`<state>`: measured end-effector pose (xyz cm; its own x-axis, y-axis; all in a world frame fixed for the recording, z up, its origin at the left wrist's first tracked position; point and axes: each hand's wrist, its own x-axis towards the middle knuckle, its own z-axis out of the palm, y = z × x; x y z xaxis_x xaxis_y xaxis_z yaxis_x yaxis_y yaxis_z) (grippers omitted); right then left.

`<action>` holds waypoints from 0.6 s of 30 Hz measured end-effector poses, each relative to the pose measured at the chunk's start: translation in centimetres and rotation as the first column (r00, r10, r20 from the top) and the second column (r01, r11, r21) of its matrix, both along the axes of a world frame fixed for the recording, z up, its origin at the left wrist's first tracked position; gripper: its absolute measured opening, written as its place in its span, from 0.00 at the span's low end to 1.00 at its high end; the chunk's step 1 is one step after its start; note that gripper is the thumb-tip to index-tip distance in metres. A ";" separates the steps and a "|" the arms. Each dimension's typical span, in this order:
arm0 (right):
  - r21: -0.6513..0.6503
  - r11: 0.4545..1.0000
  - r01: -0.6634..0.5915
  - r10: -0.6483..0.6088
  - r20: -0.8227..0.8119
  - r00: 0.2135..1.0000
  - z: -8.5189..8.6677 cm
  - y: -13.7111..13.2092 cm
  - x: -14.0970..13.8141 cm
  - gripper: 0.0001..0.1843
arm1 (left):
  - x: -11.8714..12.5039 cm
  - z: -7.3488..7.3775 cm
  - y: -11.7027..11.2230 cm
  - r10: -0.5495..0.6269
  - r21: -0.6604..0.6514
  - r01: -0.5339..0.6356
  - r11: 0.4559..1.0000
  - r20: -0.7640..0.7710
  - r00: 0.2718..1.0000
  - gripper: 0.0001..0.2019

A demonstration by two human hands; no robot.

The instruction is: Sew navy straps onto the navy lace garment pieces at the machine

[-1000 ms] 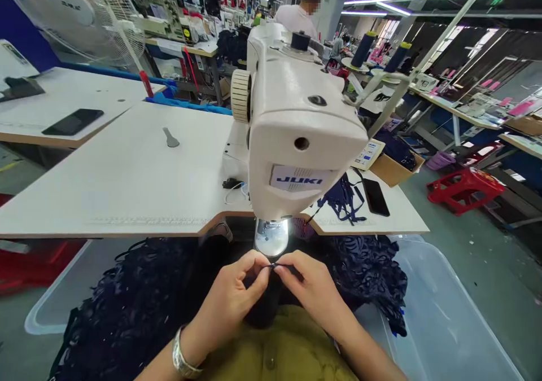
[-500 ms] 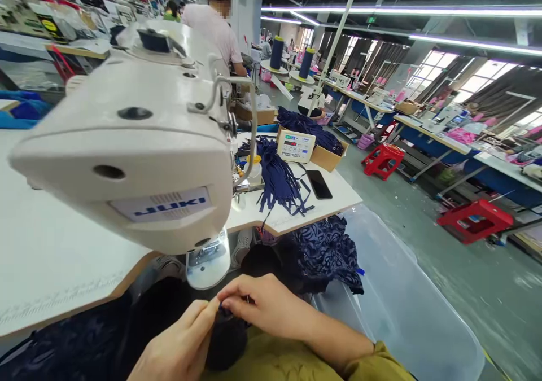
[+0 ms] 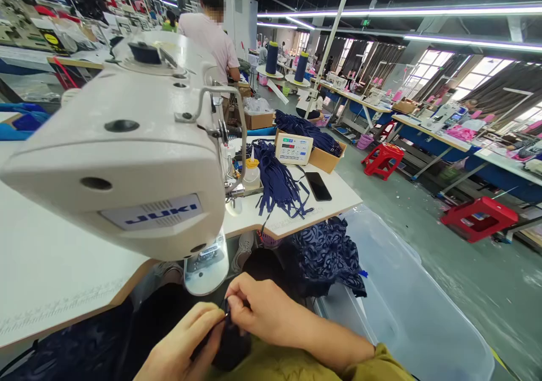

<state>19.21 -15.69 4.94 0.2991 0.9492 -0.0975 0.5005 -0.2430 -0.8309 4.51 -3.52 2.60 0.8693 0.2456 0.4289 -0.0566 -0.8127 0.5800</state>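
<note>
we are holding a thin strip of dark cloth (image 3: 227, 307) low before our body, near the rounded, shiny metal plate (image 3: 206, 272) under the machine head. our left hand (image 3: 182, 341) is pinching it, thumb and fingers closed together; our right hand (image 3: 266, 313) is gripping it just beside, fingertips bunched tight. those fingers are hiding much of its shape. above and to the left, the smooth cream sewing machine (image 3: 127, 144) is bulging toward us, lettered juki. on the hard white tabletop (image 3: 339, 197), narrow navy straps (image 3: 277, 180) are lying in a limp, fringed bundle near a flat black phone (image 3: 318, 186). below, crinkled patterned fabric (image 3: 328, 251) is draping over a translucent plastic bin (image 3: 415, 296).
</note>
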 end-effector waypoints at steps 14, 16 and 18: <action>0.399 0.913 -0.083 -0.040 0.290 0.956 2.4 0.3 2.1 0.07 | 0.1 3.1 0.2 0.087 -0.589 -0.164 0.791 -0.157 0.984 0.10; 0.524 0.850 0.049 -0.229 0.284 0.931 1.6 0.3 1.8 0.07 | 0.2 3.1 0.4 0.125 -0.650 -0.211 0.730 -0.176 0.976 0.10; 0.524 0.845 0.108 -0.237 0.186 0.954 0.6 0.1 1.4 0.11 | 0.3 2.9 0.4 0.156 -0.684 -0.237 0.690 -0.179 0.971 0.11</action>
